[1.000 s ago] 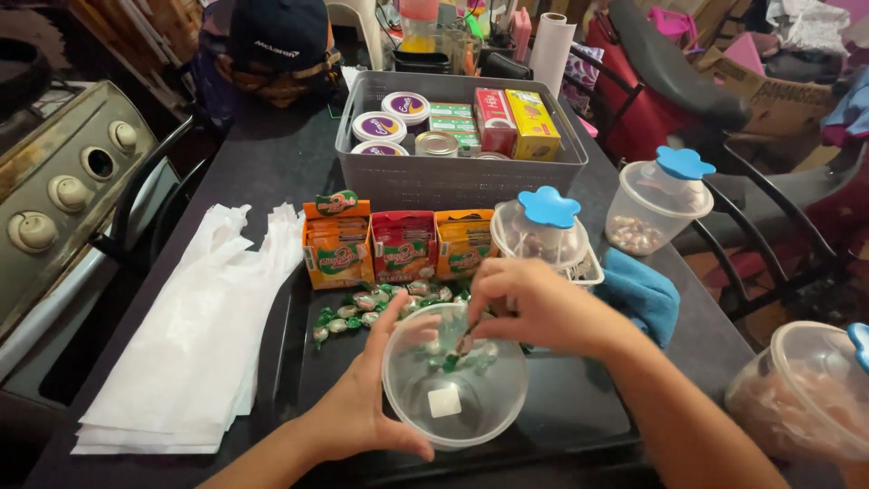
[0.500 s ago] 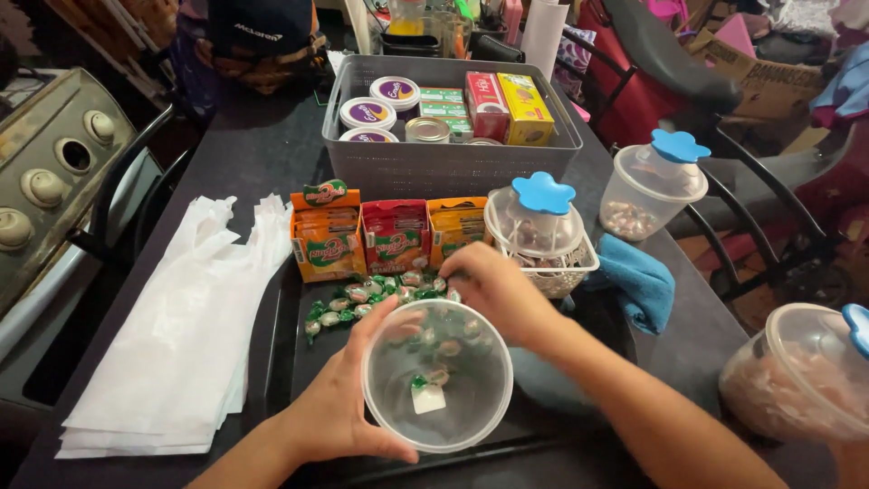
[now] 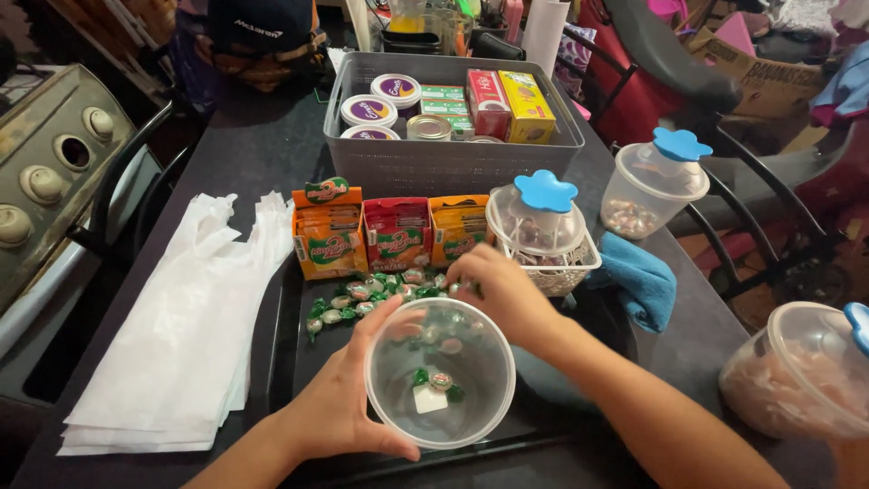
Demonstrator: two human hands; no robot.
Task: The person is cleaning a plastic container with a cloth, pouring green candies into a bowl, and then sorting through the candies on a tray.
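Candy transfer, pick-up step

Left to right: stacked white plastic bags (image 3: 172, 335) lie on the dark counter (image 3: 244, 149). The left hand (image 3: 348, 407) wraps the near-left wall of a clear round container (image 3: 441, 385), thumb on the rim, steadying it upright with its mouth facing up; being round, it has no long axis in plan. One green-wrapped candy lies on its floor. The right hand (image 3: 502, 294) rests, fingers curled, on the pile of wrapped candies (image 3: 376, 292) on the black tray (image 3: 285, 380); what it pinches cannot be told. Judged step: gathering candies. Any next move calls for a firm pinch and a short carry over the rim.
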